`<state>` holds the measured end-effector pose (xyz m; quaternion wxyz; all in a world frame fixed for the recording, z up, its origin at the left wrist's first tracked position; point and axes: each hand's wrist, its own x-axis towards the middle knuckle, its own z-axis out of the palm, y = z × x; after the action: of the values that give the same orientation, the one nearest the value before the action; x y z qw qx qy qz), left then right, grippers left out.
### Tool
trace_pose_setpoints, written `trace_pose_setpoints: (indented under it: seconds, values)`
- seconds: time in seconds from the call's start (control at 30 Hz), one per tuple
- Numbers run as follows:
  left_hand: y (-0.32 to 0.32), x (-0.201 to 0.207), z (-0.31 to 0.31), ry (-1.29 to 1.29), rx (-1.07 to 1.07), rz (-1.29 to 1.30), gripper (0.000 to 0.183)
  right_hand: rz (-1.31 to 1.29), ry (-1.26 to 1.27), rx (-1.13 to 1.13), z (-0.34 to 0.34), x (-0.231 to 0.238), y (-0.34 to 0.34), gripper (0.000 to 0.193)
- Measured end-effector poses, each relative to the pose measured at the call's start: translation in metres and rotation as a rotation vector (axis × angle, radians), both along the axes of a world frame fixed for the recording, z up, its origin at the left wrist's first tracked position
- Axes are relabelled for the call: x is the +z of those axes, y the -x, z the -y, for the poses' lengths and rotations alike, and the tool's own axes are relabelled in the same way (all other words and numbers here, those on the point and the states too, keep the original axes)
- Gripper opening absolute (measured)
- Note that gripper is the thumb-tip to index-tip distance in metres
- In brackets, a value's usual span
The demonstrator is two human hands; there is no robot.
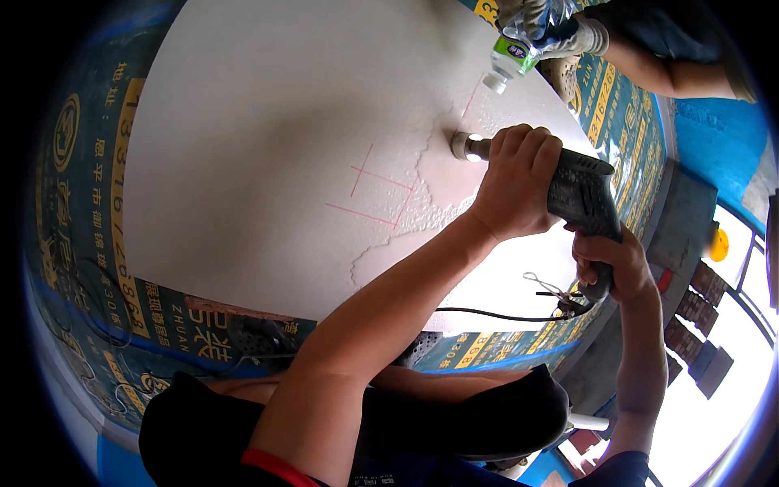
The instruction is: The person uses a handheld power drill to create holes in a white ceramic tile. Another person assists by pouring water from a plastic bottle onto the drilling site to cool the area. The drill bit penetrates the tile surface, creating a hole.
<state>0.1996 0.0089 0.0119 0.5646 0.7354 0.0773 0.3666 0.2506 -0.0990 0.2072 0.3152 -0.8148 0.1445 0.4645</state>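
My right hand [623,256] is wrapped around the rear handle of a dark grey power drill [580,191]. Up front, my left hand [519,180] grips the drill near its nose, fingers curled over the top. A short, round metal hole-saw bit [466,146] sticks out leftward and meets a large white tile or panel [243,105]; whether it spins cannot be told. Water [446,174] lies in a puddle and droplets around the bit. Just beyond, a co-worker's gloved hand [580,39] tilts a clear plastic bottle [511,58] with a green label, mouth down toward the bit.
Red lines [381,180] are drawn on the panel. A black power cord [503,314] runs from the drill handle across the panel's near edge. Green printed protective sheeting [81,203] covers the floor beneath. Stacked brown blocks [702,300] stand at the right.
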Motion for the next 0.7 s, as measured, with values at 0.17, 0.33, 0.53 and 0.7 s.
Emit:
trace_pose_setpoints:
  seconds: [0.17, 0.33, 0.53, 0.7]
  values:
    - [0.002, -0.001, 0.002, 0.005, 0.001, 0.007, 0.088, 0.004, 0.018, 0.018, 0.006, -0.001, 0.002, 0.043]
    - [0.003, -0.003, 0.003, -0.004, -0.009, 0.012, 0.084, 0.016, 0.011, 0.002, 0.001, -0.001, 0.010, 0.035]
    - [0.006, -0.005, 0.005, 0.056, -0.029, 0.049, 0.082, 0.008, -0.003, 0.030, 0.007, -0.006, 0.011, 0.039]
    - [0.007, -0.008, 0.006, 0.054, -0.011, 0.071, 0.080, 0.018, 0.000, 0.043, 0.007, -0.007, 0.015, 0.040]
